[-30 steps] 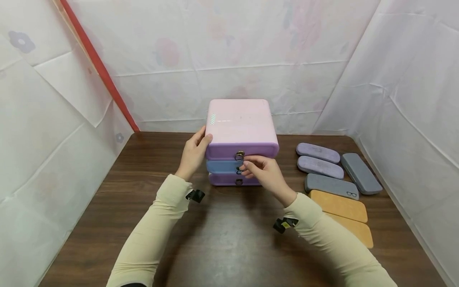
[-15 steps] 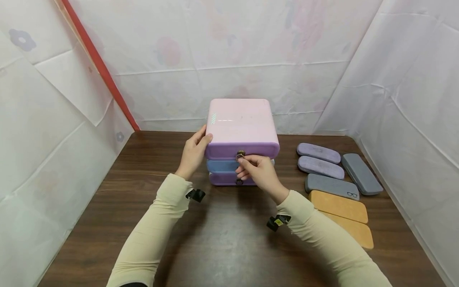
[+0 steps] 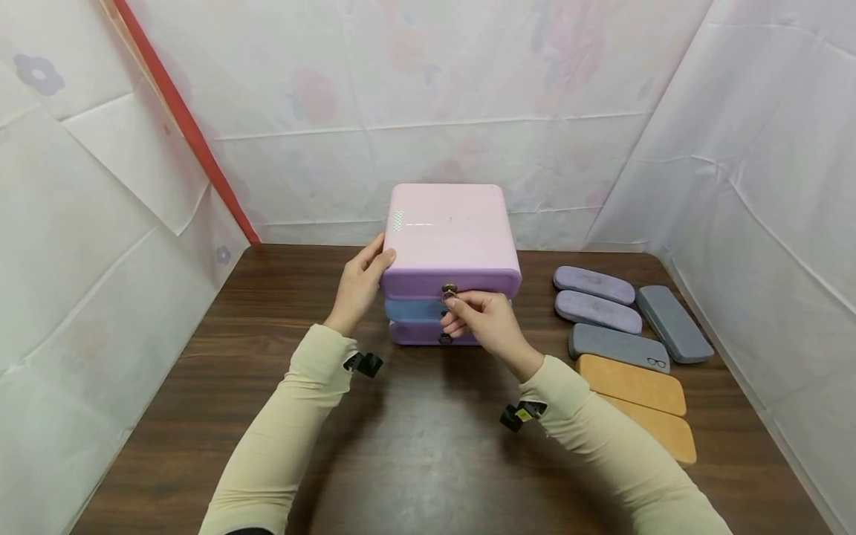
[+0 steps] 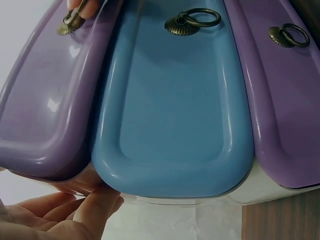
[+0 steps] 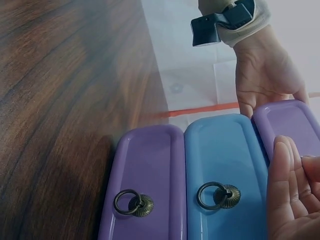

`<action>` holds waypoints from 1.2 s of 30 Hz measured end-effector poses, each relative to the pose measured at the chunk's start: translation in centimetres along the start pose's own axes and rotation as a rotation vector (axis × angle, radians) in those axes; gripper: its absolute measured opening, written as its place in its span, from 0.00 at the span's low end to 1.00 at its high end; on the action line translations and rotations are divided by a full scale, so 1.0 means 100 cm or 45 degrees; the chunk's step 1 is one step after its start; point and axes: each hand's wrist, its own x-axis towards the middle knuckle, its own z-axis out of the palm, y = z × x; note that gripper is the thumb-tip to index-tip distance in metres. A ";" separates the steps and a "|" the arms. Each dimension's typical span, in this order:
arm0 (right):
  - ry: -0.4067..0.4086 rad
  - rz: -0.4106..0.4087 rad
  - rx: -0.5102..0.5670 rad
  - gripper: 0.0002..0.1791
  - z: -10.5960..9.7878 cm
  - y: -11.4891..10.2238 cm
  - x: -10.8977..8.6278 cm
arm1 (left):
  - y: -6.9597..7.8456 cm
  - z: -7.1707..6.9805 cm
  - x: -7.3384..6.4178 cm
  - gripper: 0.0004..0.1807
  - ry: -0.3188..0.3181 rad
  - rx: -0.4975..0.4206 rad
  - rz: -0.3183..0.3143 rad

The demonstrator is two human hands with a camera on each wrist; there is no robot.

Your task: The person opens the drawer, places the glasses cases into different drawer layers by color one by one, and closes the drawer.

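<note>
A small dark eyeglasses symbol [image 3: 656,362] stands at the right end of one grey case [image 3: 611,347].

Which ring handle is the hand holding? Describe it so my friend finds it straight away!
On the brown table stands a pink-topped drawer box. Its top drawer has a purple front, with the brass ring handle near the middle. That's the one pinched by the right hand; the handles on the blue drawer and bottom drawer are untouched.
</note>
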 end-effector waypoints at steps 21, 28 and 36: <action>-0.076 0.028 0.027 0.14 0.000 -0.004 -0.026 | -0.009 0.001 0.000 0.34 -0.023 0.028 0.090; -0.120 -0.013 0.037 0.17 -0.001 -0.001 -0.032 | -0.010 0.001 -0.001 0.36 -0.086 -0.041 0.099; -0.150 -0.051 0.045 0.16 0.001 0.002 -0.043 | -0.015 0.003 -0.001 0.35 -0.070 -0.099 0.100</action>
